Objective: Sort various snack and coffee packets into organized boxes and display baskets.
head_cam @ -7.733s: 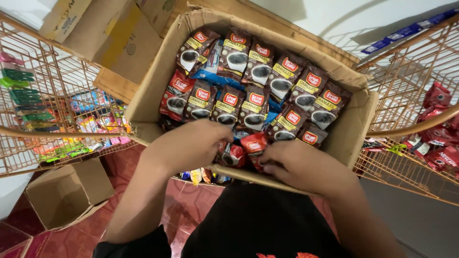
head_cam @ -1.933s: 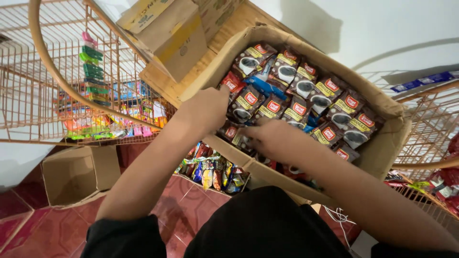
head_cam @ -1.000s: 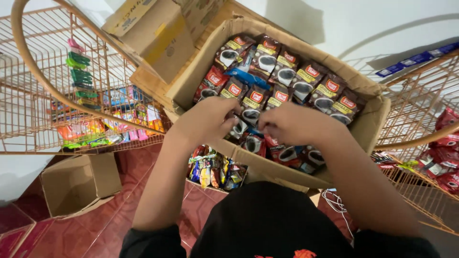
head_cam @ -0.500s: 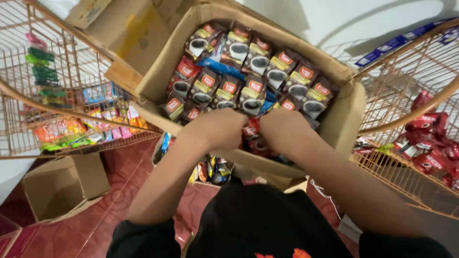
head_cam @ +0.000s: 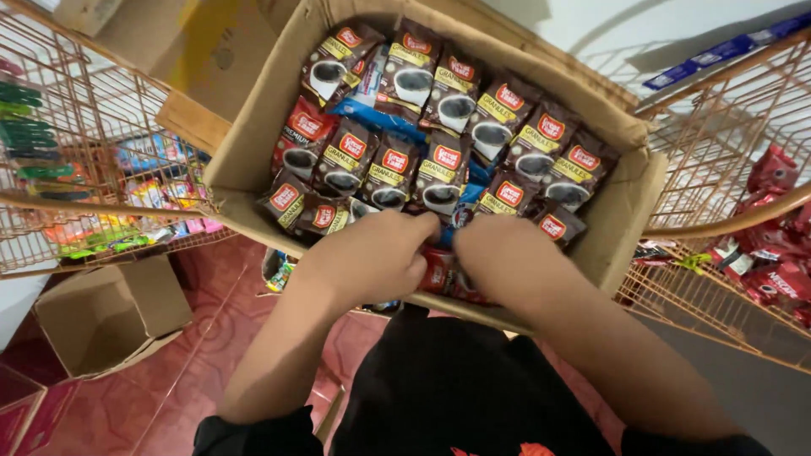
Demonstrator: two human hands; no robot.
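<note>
A person stands over an open cardboard box (head_cam: 253, 160) packed with small dark brown and red coffee sachets (head_cam: 439, 160), each printed with a cup. Both hands meet at the box's near edge: the left hand (head_cam: 372, 262) and right hand (head_cam: 507, 257) each curl tightly around red sachets (head_cam: 439, 274) there. Keeping sachets upright in tidy rows looks wise. A blue packet (head_cam: 372, 110) lies between rows. Wire racks flank the box, green and pink packets (head_cam: 51, 160) left, red bags (head_cam: 773, 253) right; a smaller box (head_cam: 110, 312) sits on the red floor
</note>
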